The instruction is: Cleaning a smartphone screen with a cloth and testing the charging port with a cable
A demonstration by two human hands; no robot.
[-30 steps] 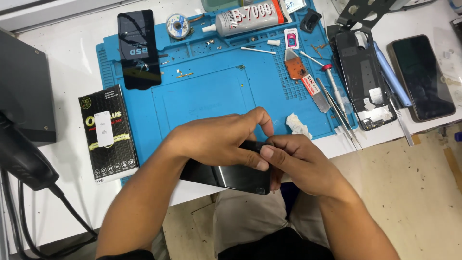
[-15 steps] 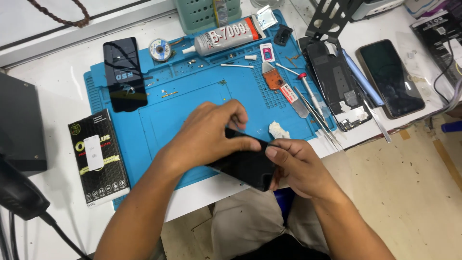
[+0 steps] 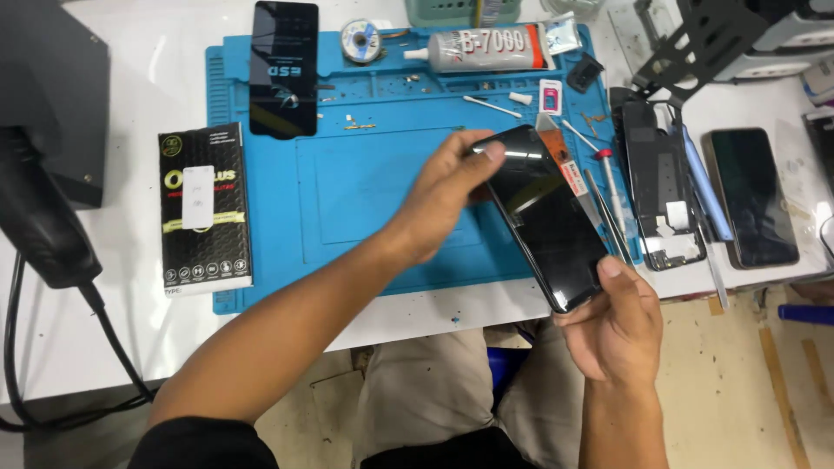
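A black smartphone (image 3: pixel 547 217) with a glossy dark screen is held tilted above the right part of the blue work mat (image 3: pixel 365 191). My left hand (image 3: pixel 447 195) grips its far top corner with thumb and fingertips. My right hand (image 3: pixel 617 326) holds the near bottom end from below, thumb on the screen's edge. Both forearms reach in from the bottom of the view.
On the mat lie a black glass panel (image 3: pixel 283 68), a glue tube (image 3: pixel 486 49), a wire spool (image 3: pixel 360 40) and tweezers (image 3: pixel 604 204). A black box (image 3: pixel 204 208) lies left, an opened phone frame (image 3: pixel 665 204) and another phone (image 3: pixel 751 195) right. A dark tool with cable (image 3: pixel 39 217) sits far left.
The phone was held low at the table's front edge with both hands close together. Now it is lifted up and to the right over the mat, the hands spread to its two ends.
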